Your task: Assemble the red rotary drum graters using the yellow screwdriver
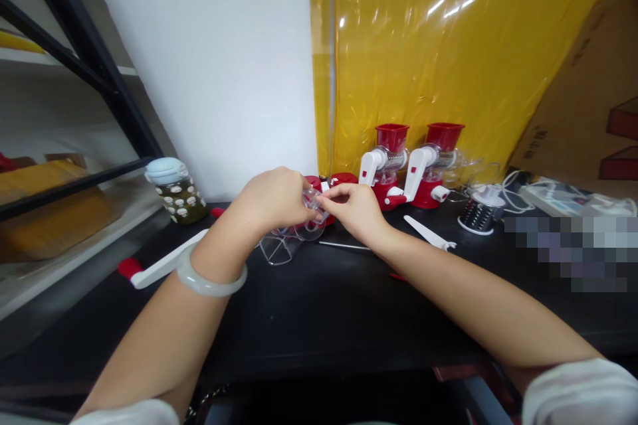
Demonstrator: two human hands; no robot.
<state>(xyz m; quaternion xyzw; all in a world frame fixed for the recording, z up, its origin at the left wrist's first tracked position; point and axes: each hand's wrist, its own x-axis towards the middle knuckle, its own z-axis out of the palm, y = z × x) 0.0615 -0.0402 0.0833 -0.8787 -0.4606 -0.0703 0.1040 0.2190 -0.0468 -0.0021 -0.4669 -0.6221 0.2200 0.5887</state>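
Observation:
My left hand [273, 199] and my right hand [355, 207] meet over the black table [319, 305], both closed on a clear plastic grater housing [294, 237]. The fingers of both hands pinch its upper part at the middle. The housing's open cone end points down toward the table. A pale bangle [209, 279] sits on my left wrist. Red parts [343, 178] lie just behind my hands, partly hidden.
Two red-and-white rotary graters [386, 161] [432, 163] stand at the back by a yellow plastic sheet [448, 46]. A metal drum blade [479, 214], a white handle [428, 233], a white crank with red knob [157, 268], a jar [175, 191] and cables [548, 196] lie around.

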